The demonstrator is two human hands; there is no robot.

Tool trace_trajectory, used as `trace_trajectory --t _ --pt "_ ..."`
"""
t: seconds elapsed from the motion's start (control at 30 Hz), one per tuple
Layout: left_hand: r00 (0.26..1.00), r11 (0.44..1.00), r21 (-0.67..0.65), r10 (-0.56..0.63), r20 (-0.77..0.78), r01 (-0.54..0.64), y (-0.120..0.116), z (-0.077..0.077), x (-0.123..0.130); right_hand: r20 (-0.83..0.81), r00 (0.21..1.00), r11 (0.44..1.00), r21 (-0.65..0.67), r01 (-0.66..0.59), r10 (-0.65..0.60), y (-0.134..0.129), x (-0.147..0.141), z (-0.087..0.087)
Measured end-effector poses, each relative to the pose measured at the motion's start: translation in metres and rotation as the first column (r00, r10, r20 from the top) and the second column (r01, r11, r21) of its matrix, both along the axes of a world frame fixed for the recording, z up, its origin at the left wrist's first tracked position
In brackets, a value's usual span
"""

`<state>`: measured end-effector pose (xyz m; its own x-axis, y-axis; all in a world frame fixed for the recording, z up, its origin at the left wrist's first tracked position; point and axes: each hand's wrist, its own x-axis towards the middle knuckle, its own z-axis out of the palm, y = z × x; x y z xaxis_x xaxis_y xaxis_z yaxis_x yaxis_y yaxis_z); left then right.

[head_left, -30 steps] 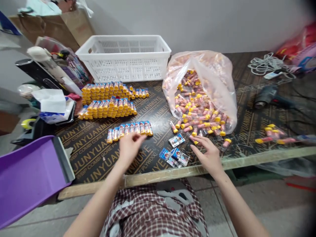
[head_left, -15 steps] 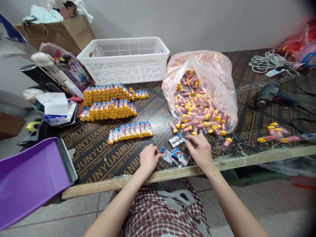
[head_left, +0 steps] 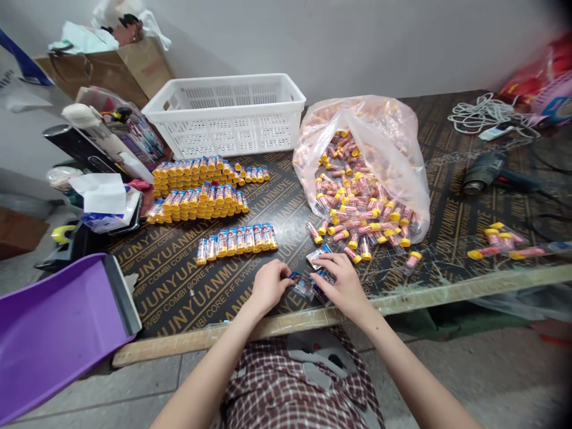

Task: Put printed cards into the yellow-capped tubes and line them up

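Apparently picking up, the left hand [head_left: 269,287] pinches a wrapper [head_left: 302,288] at seven o'clock from the bag [head_left: 409,173], right hand [head_left: 347,287] spread alongside; lifting calls for clean separation.

My feed: soft indoor light, pale glare on black gold-lettered tabletop [head_left: 286,208], wide-angle edge stretch, dark right corners.

The person wore a brownish-maroon garment [head_left: 281,396] checked with thin white lines over the lap. Near its top sat a grey, rounded patch [head_left: 318,374] with a small red dot and a blackish oval shape; more grey showed lower on the right side. Both forearms were bare, as were the left hand [head_left: 270,287] and right hand [head_left: 343,286]. A tiny dark spot [head_left: 376,328] marked the right forearm near the wrist.
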<state>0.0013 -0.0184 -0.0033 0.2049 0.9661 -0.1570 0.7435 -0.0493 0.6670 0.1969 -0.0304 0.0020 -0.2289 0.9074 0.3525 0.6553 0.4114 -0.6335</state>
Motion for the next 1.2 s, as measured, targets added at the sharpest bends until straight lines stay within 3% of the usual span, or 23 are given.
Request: trace_trajectory --t 0.17,0.23,0.3,0.37,0.43,0.5,0.6,0.73,0.83,0.9,0.97,1.07,1.13,1.2 --pt "0.905 0.991 0.112 0.022 0.426 -0.077 -0.010 0.018 -0.012 -0.225 0.971 0.981 -0.155 -0.117 0.080 -0.013 -0.007 0.006" --pt "0.851 0.987 0.100 0.058 0.522 -0.128 -0.012 0.022 -0.011 -0.287 0.956 0.988 -0.120 -0.092 0.054 -0.017 -0.012 0.007" --pt "0.736 0.969 -0.050 0.216 0.642 -0.241 -0.014 0.023 -0.006 -0.286 0.957 0.999 0.019 -0.047 0.050 -0.019 -0.014 0.006" --pt "0.504 0.890 -0.362 0.455 0.734 -0.277 -0.017 0.021 0.000 -0.205 0.977 0.982 0.187 -0.021 0.059 -0.020 -0.012 0.005" --pt "0.288 0.763 -0.626 0.643 0.710 -0.160 -0.022 0.019 0.006 -0.089 0.994 0.952 0.305 -0.030 0.060 -0.021 -0.009 0.002" --pt "0.218 0.697 -0.714 0.708 0.671 -0.068 -0.025 0.017 0.010 0.007 0.996 0.932 0.352 -0.084 0.087 -0.021 -0.005 -0.001" --pt "0.230 0.713 -0.687 0.699 0.678 -0.142 -0.026 0.014 0.007 0.092 0.991 0.947 0.300 -0.116 0.093 -0.019 -0.005 -0.005" --pt "0.267 0.747 -0.569 0.659 0.703 -0.344 -0.019 0.015 -0.016 0.322 0.945 0.995 0.100 0.027 -0.058 -0.010 -0.014 -0.007" --pt "0.314 0.761 -0.533 0.642 0.699 -0.371 -0.016 0.016 -0.034 0.456 0.890 1.000 -0.016 -0.008 0.014 -0.006 -0.024 -0.010" --pt "0.325 0.767 -0.535 0.637 0.699 -0.354 -0.018 0.016 -0.041 0.440 0.896 0.997 -0.054 -0.047 0.066 -0.006 -0.029 -0.012" --pt "0.349 0.782 -0.522 0.621 0.702 -0.341 -0.021 0.014 -0.043 0.330 0.942 0.997 -0.056 -0.046 0.062 -0.007 -0.031 -0.012" --pt "0.451 0.823 -0.447 0.566 0.690 -0.350 -0.026 0.012 -0.041 -0.006 0.999 0.991 -0.128 0.036 -0.037 -0.006 -0.028 -0.008" --pt "0.525 0.859 -0.400 0.511 0.680 -0.319 -0.028 0.013 -0.038 -0.274 0.954 0.950 -0.310 0.033 -0.122 -0.004 -0.023 -0.003" --pt "0.561 0.890 -0.381 0.454 0.692 -0.250 -0.029 0.014 -0.034 -0.485 0.849 0.867 -0.494 -0.068 -0.209 -0.004 -0.019 0.002"
